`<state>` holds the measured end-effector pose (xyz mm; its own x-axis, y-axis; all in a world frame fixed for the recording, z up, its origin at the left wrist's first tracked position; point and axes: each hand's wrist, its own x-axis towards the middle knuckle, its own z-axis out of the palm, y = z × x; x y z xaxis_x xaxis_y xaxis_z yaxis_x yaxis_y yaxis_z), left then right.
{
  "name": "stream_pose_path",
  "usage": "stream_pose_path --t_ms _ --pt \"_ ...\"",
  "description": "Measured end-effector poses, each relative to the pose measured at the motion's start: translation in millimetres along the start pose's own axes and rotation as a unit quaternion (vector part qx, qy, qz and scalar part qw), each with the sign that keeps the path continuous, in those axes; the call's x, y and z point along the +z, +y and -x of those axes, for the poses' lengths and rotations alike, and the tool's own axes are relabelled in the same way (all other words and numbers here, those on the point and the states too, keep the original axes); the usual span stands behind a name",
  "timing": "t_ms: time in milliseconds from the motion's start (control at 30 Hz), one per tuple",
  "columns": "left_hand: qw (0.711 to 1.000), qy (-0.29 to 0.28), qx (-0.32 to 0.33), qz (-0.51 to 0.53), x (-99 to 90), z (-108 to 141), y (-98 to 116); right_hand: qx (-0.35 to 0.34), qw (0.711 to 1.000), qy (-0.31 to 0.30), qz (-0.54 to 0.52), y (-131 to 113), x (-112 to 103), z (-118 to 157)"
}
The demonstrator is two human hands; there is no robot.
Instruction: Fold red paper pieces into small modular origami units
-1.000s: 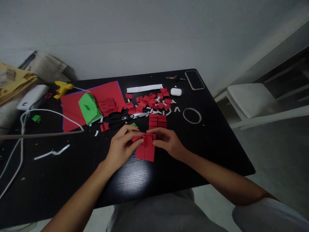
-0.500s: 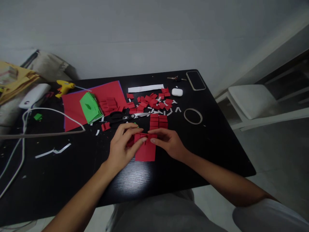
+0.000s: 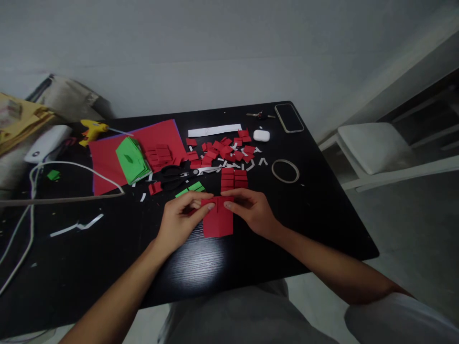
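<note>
A red paper piece point(image 3: 218, 223) with a slit or fold at its top middle is pinched between my two hands above the black table. My left hand point(image 3: 181, 215) grips its upper left edge between thumb and fingers. On the upper right edge, my right hand point(image 3: 251, 209) pinches in the same way. Just beyond my hands lie folded red pieces point(image 3: 234, 178) in two columns. Folded green pieces point(image 3: 193, 188) lie beyond my left hand, beside black-handled scissors point(image 3: 175, 176).
Red scraps point(image 3: 224, 149) and a white strip point(image 3: 214, 130) lie at the back. Left are a green paper stack point(image 3: 132, 160), red sheets point(image 3: 103, 165), a yellow glue gun point(image 3: 93, 130) and a white cable point(image 3: 34, 215). Right are a phone point(image 3: 289, 117), white case point(image 3: 261, 135) and ring point(image 3: 285, 171).
The red piece now looks flatter between my hands. My left fingers have shifted slightly, and more of the green pieces behind them shows.
</note>
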<state>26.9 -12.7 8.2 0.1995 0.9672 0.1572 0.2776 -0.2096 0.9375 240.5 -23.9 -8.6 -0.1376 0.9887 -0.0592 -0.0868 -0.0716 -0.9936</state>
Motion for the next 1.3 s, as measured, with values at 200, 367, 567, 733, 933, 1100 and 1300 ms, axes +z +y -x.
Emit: stream_pose_path --t_ms 200,367,567,733,933,1100,1300 --pt "1.0 -0.007 -0.003 0.03 0.3 -0.3 1.6 -0.01 1.0 0.001 0.011 -1.7 -0.1 0.3" --pt "0.999 -0.009 -0.008 0.035 0.4 -0.6 1.1 -0.005 1.0 -0.002 0.022 -2.7 -0.8 0.2" --pt "0.999 -0.007 -0.016 0.039 0.7 -0.6 1.2 -0.005 1.0 -0.005 0.025 -2.8 -0.9 0.4" --pt "1.0 0.006 -0.009 0.029 0.7 -0.7 1.9 -0.007 1.0 0.001 0.006 -2.5 0.1 0.7" --pt "0.999 0.004 -0.005 0.032 0.6 0.1 0.9 -0.003 1.0 0.002 0.004 -3.2 0.2 0.8" --pt "1.0 0.006 -0.005 0.027 0.8 0.6 0.0 0.001 1.0 0.001 0.004 -2.7 -0.5 0.6" --pt "1.0 0.005 -0.007 0.028 1.2 0.2 0.6 0.0 1.0 -0.001 0.006 -2.1 -0.4 0.9"
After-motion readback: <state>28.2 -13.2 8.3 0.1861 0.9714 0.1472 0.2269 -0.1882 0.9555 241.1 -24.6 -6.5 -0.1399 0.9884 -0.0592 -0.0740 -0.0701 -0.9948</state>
